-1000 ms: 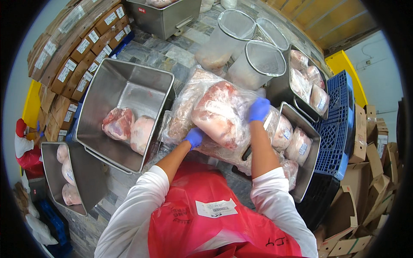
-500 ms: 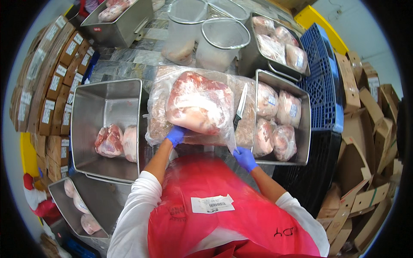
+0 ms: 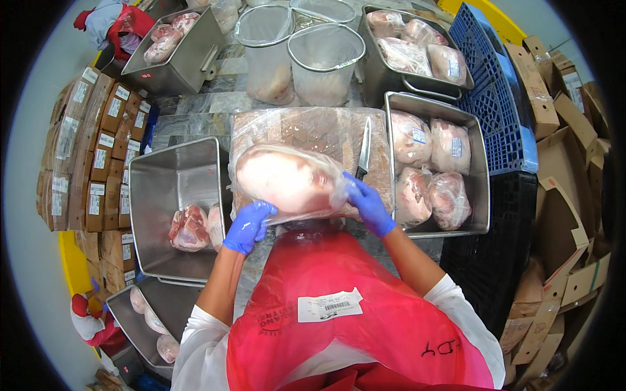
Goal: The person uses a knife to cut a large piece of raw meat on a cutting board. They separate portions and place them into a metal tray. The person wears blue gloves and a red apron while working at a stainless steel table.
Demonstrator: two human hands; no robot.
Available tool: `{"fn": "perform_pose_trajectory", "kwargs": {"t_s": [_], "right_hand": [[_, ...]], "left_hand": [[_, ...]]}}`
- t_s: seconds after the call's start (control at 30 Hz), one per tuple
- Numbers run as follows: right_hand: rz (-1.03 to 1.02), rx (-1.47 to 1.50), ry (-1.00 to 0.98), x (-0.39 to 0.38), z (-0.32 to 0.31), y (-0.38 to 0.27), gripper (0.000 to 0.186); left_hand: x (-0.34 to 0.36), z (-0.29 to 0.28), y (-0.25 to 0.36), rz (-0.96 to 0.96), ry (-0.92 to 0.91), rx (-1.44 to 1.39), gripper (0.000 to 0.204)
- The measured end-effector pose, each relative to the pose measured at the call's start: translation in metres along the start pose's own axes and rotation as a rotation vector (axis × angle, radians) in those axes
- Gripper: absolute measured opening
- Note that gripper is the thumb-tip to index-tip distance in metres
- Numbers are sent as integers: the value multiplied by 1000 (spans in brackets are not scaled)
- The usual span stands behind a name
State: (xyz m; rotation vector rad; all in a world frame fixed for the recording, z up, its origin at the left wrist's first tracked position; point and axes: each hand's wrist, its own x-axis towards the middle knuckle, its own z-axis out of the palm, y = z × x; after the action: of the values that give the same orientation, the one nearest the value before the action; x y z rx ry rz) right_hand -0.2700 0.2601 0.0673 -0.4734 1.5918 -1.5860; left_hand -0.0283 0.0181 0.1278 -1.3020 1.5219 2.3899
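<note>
In my blue-gloved left hand (image 3: 251,225) I grip the plastic wrap at the lower left of a large bagged piece of pale pink meat (image 3: 283,176). My right hand (image 3: 368,205) pinches the loose wrap at its right end. The meat lies on a plastic-covered work surface (image 3: 274,130), where a black-handled knife (image 3: 364,150) rests behind my right hand. Just left stands a steel bin (image 3: 166,169) with raw meat pieces (image 3: 189,228); just right, another bin (image 3: 477,215) holds several bagged pieces (image 3: 447,146).
Clear bag-lined buckets (image 3: 326,72) stand beyond, beside more meat bins (image 3: 417,78). Stacked boxes (image 3: 101,156) are at left. A blue plastic pallet (image 3: 495,111) and flattened cartons (image 3: 561,247) are at right. Two co-workers in red aprons work at upper left (image 3: 130,36) and lower left (image 3: 91,326).
The meat has been turned over, its pale fatty side now up, and lies lower on the surface, uncovering more of it. My right hand has risen to the meat's right end. The view has shifted.
</note>
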Motion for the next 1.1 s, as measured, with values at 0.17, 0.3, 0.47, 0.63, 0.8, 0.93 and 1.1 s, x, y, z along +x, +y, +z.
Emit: {"fn": "perform_pose_trajectory", "kwargs": {"t_s": [0.17, 0.3, 0.47, 0.63, 0.8, 0.93, 1.1], "right_hand": [[22, 326, 20, 38, 6, -50, 28], [151, 128, -95, 24, -5, -61, 23], [383, -275, -490, 2, 37, -37, 29], [300, -361, -855, 14, 108, -76, 28], [-171, -662, -1104, 36, 174, -95, 28], [-740, -914, -871, 35, 212, -87, 30], [-757, -883, -591, 59, 219, -74, 37]], "left_hand": [[0, 12, 58, 257, 9, -32, 16], [-51, -18, 66, 176, 117, -19, 18], [-129, -70, -7, 81, 64, 200, 22], [-125, -98, -68, 161, 207, 73, 23], [-59, -46, -48, 402, 79, -274, 32], [18, -17, -61, 548, -75, -138, 41], [67, -10, -94, 13, -297, -753, 31]]}}
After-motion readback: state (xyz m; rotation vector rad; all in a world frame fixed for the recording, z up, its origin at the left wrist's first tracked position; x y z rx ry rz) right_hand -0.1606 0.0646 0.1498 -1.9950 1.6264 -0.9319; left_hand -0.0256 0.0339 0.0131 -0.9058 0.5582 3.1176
